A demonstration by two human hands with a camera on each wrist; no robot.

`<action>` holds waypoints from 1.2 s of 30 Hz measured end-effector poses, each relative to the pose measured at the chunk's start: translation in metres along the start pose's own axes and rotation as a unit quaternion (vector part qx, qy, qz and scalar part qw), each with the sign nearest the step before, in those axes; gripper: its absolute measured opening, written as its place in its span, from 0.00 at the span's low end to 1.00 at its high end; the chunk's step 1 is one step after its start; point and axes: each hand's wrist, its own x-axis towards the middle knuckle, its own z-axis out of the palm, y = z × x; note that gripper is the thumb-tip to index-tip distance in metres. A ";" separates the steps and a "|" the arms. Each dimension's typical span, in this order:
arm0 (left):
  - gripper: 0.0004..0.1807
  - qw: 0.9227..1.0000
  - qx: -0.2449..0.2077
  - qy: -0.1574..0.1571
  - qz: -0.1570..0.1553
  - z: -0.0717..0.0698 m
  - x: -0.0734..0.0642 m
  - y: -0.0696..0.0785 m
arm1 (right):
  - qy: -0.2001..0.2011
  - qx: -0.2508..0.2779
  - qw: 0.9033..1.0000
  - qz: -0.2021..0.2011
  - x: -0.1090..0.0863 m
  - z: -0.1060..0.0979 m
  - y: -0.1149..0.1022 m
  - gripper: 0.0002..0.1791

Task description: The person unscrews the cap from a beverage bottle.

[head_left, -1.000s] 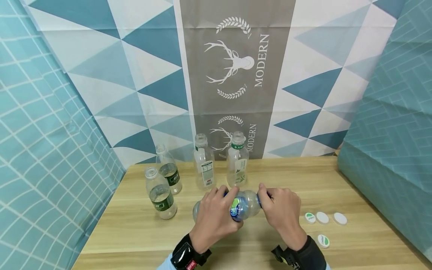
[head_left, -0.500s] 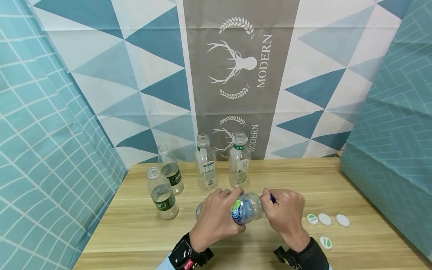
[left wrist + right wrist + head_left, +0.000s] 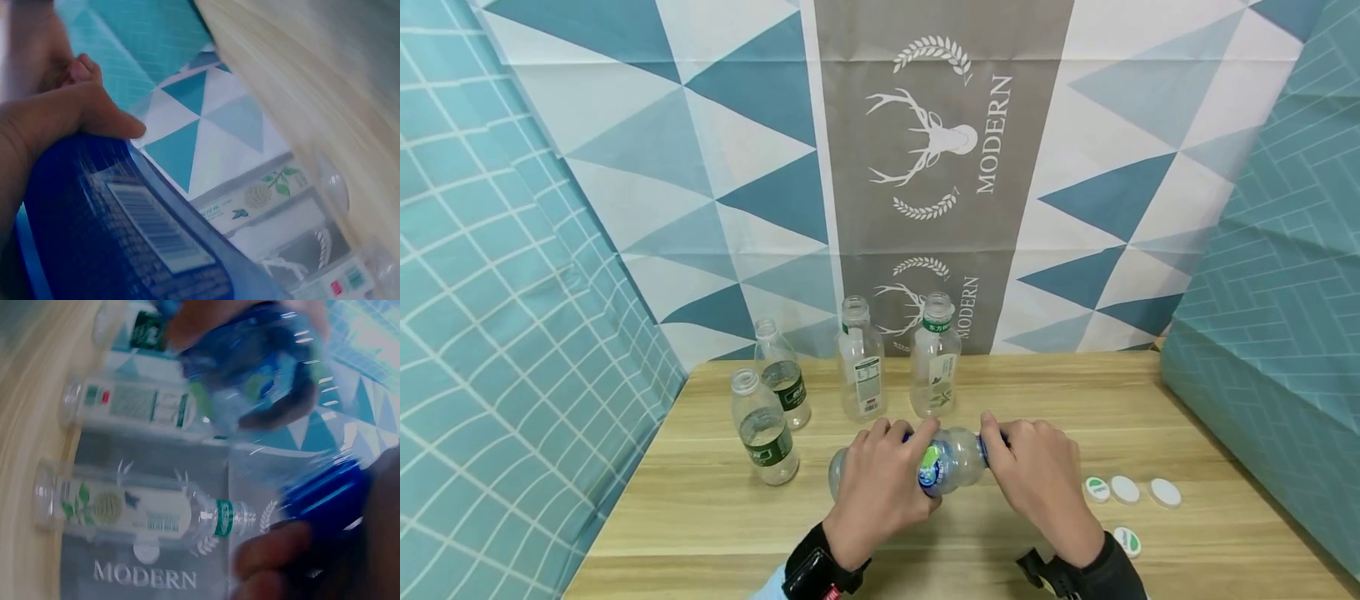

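Note:
A clear plastic bottle (image 3: 958, 462) with a blue label lies sideways between my two hands, its capped end to the right. My left hand (image 3: 887, 475) grips it round the label; in the left wrist view the thumb lies along the blue label (image 3: 156, 225) with its barcode. My right hand (image 3: 1041, 467) pinches the dark blue cap (image 3: 983, 450). Seen from the right wrist, fingers and thumb close round that blue cap (image 3: 328, 494), which sits at the bottle's neck.
Uncapped clear bottles stand behind: two with green bands on the left (image 3: 765, 437), two with pale labels (image 3: 867, 379) at the back, near the patterned backdrop (image 3: 760, 100). Several white caps (image 3: 1124, 490) lie on the wooden table (image 3: 700, 533) at right.
My right hand has turned about the cap, its wrist swinging slightly right and down. The left hand keeps its grip on the bottle. The whole view has shifted a little.

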 end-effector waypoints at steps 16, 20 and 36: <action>0.48 0.993 -0.101 -0.053 0.012 -0.007 0.003 -0.008 | 0.198 0.028 0.973 -0.119 -0.001 0.016 0.000 0.29; 0.48 0.987 -0.146 -0.073 0.006 -0.007 0.004 -0.009 | 0.196 0.028 0.967 -0.160 0.001 0.012 0.002 0.26; 0.48 0.999 -0.024 0.016 0.014 -0.003 0.002 -0.001 | 0.075 0.005 0.997 -0.021 -0.003 0.003 -0.002 0.34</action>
